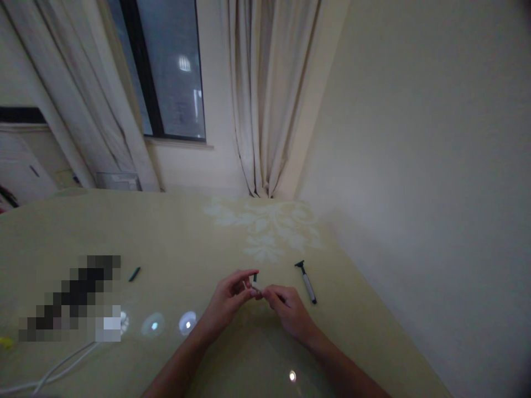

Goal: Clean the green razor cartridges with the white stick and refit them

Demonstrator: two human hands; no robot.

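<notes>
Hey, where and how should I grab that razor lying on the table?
Probably by the middle of the razor handle, coming from the near side with the right hand once it's free. The handle is long, slim and straight, its tail pointing back toward you, and the wider head sits at the far end.

Smooth glossy tabletop [178,243], cloth curtains [265,94], matt wall [423,143], plastic-looking razor [307,285]

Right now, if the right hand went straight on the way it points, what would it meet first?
Probably the small pale item, then the left hand beyond it; depth is unclear.
</notes>
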